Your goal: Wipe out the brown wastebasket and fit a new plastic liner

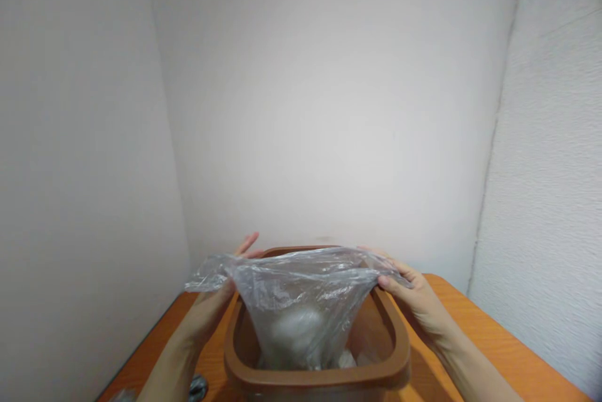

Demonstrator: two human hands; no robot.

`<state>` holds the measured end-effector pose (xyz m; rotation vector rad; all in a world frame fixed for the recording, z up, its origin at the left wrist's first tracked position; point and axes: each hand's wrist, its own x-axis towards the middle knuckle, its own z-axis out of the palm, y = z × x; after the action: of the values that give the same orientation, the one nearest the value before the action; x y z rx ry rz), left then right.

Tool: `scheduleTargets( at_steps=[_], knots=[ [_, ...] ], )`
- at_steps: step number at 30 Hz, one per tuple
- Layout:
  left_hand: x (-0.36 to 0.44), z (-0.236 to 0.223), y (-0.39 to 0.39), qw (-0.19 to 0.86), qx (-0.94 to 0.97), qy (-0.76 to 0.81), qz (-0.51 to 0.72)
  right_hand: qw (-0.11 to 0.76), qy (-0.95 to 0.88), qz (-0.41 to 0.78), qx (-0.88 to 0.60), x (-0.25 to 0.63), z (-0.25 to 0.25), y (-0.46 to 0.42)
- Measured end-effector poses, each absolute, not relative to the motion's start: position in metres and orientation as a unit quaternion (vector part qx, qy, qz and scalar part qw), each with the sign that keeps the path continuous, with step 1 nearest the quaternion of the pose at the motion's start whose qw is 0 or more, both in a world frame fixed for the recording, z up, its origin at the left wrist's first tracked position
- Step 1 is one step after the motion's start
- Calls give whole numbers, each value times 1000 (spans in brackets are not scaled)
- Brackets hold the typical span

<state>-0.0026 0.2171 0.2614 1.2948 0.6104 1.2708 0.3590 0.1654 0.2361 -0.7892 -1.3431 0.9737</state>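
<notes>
White walls [301, 107] surround a wood-toned table [475, 333]. Landmark: brown bin [324, 378], on table. Clear plastic bag [301, 298] stretched across bin opening, lower part hanging inside; pale shape visible through it, details blurred. Right hand [416, 298], by bin's right side: fingers pinching bag edge. Left hand [224, 292], by bin's left side: fingers spread, partly behind plastic; cannot tell whether gripping. Dark object [198, 387] left of bin.

Bin [317, 379] on table [498, 339], bag [296, 295] partly inside, wall [310, 107] behind, bundle [198, 387] left of bin, seemingly on table
</notes>
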Motion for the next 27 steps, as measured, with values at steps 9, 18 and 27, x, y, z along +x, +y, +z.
scheduleTargets(
  at_steps=[9,18,27],
  knots=[
    [17,290,229,620,479,223,580,646,-552,440,-291,343,274,172],
    [41,343,225,728,340,60,593,686,-498,494,-194,305,333,173],
    [62,354,216,678,518,55,518,623,-531,559,-136,287,357,179]
  ],
)
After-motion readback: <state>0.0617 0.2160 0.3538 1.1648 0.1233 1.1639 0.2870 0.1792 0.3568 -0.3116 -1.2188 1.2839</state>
